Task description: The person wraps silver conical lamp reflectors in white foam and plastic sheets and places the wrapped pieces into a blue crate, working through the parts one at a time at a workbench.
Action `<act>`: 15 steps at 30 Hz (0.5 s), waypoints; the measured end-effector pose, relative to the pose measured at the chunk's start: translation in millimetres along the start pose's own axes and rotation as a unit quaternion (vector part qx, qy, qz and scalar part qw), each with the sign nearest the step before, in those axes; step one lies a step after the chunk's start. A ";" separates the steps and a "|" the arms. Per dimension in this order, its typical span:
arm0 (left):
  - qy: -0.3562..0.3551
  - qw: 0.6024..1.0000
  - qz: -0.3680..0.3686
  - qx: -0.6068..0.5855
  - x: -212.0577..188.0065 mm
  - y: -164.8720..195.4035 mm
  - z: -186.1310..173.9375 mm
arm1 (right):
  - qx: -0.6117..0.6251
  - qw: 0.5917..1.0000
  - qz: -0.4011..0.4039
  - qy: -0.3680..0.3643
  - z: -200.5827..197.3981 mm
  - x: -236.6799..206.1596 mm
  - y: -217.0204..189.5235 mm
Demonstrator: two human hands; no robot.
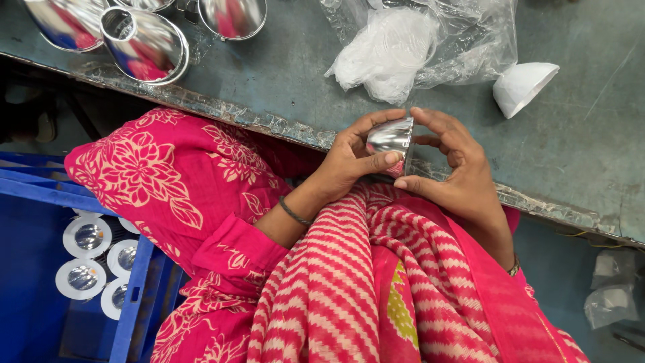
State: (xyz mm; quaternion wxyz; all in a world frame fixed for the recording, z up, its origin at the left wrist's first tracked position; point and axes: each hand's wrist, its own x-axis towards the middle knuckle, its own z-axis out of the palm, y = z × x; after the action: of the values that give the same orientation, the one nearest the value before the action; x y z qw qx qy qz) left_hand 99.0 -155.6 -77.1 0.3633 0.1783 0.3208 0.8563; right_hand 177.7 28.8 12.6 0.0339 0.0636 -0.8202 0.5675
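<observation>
I see both hands meeting at the near edge of the table (578,154), above the lap. The left hand (349,158) and the right hand (460,171) share one small silver reflector cup (391,138). Left grip: fingers curled over the cup's top, thumb pressed on its lower side, closed on the cup. Right grip: fingertips (418,113) touching the cup's far rim, thumb under it, also closed on the cup. The cup lies tilted, narrow end toward the left hand.

Far on the table, just beyond the hands, lies a clear plastic bag (430,40) with white material inside. A white cone-shaped cup (524,84) lies on its side to the right of the bag. Larger chrome reflectors (144,47) sit at the far left. A blue crate (33,269) at near left holds round white-rimmed lamp parts (86,236).
</observation>
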 end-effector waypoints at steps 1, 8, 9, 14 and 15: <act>0.000 1.000 -0.005 -0.002 -0.3 0.2 -0.1 | 0.000 1.000 0.003 0.001 0.5 -0.5 0.1; 0.001 1.000 -0.006 0.015 -2.6 1.7 0.6 | 0.003 1.000 0.026 0.004 2.9 -3.0 0.6; 0.000 1.000 -0.003 0.018 -3.0 1.8 0.6 | 0.004 1.000 0.022 0.004 3.2 -3.1 1.3; 0.001 1.000 -0.009 0.020 -3.4 0.2 1.6 | -0.003 1.000 0.022 0.010 2.5 -5.3 5.4; -0.001 1.000 -0.008 0.021 -3.2 -0.6 1.9 | -0.009 1.000 0.011 0.011 2.0 -5.6 6.4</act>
State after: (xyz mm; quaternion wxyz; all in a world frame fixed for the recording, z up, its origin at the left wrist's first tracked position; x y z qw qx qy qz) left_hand 102.5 -156.8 -76.3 0.3669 0.1839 0.3399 0.8462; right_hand 182.4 29.5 5.2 0.0371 0.0483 -0.8257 0.5608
